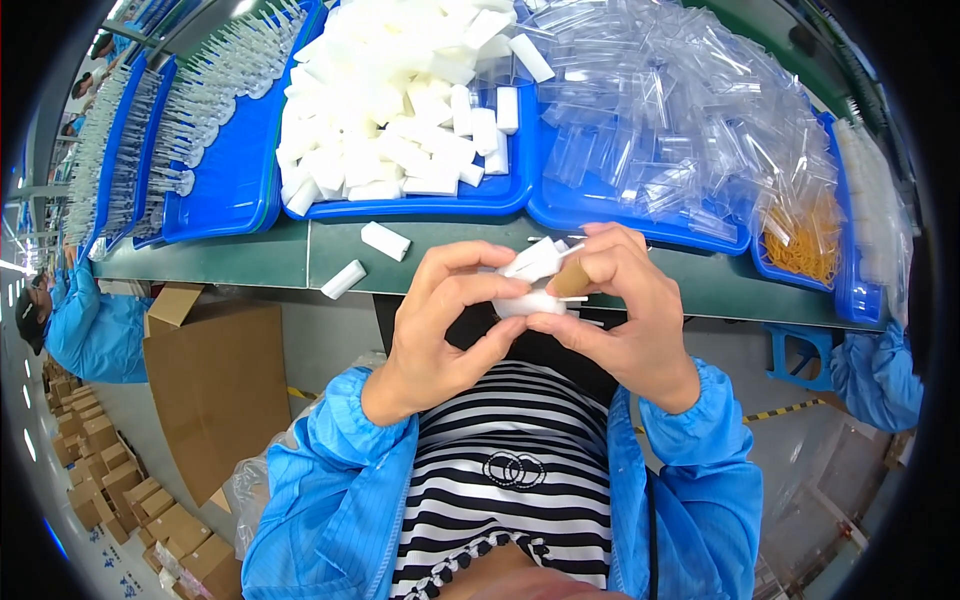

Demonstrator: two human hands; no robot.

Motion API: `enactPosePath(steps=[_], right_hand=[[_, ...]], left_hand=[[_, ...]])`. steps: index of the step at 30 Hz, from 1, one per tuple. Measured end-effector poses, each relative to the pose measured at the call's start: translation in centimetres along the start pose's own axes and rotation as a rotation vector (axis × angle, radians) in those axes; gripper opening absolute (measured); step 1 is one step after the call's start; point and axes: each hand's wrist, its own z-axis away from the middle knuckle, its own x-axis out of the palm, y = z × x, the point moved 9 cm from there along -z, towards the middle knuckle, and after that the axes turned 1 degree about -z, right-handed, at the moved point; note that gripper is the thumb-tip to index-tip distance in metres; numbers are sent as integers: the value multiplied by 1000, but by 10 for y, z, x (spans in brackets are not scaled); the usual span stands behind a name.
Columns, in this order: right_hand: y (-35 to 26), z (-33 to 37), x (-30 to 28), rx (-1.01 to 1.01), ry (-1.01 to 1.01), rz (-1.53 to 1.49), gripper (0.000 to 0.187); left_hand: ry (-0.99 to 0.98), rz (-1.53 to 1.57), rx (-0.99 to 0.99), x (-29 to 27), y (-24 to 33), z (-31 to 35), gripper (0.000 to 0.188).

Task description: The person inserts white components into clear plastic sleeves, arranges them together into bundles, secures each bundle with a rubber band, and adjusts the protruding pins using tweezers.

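**Left hand [425, 325] and right hand [630, 305] close in on a white block [535, 260]!**

Both arms come up from below, elbows out to the sides, wrists raised in front of the striped shirt [505, 430], blue sleeves [325, 480] gathered at the cuffs. Up at the near edge of the green table [180, 265], the two hands face each other, fingertips all but meeting.

Look at the left: fingers curved, thumb swung in from below, a clear gap between thumb and forefinger back toward the palm, yet the tips pinch the left ends of the white block and of a white lower piece [530, 304] under it. Whether those two are joined, you cannot tell from here.

Across to the right: knuckles bent high, thumb pressed against the underside of the lower piece, forefinger in a tan cover [570, 281] bearing down on the right end. Thin white sticks [573, 299] poke out there, among the fingers, some partly hidden.

Just beyond, two loose white blocks [385, 241] lie on the tabletop, near each other but apart. Behind them, a blue tray [420, 207] heaped with more; to its right, clear plastic pieces [670, 110] spill high over another tray, and orange bands [805, 245] sit in a tangle at the side.
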Motion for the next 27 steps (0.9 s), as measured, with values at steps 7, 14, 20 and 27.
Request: enactPosePath(steps=[7, 14, 20, 27], right_hand=[[-7, 6, 1, -11, 152, -35, 31], [-11, 0, -32, -111, 228, 14, 28], [-9, -19, -14, -75, -29, 75, 26], [8, -16, 9, 59, -119, -110, 23]], left_hand=[[98, 22, 101, 3, 6, 3, 42], [111, 38, 74, -6, 1, 6, 40], [41, 55, 84, 6, 8, 3, 38], [10, 103, 52, 5, 3, 1, 34]])
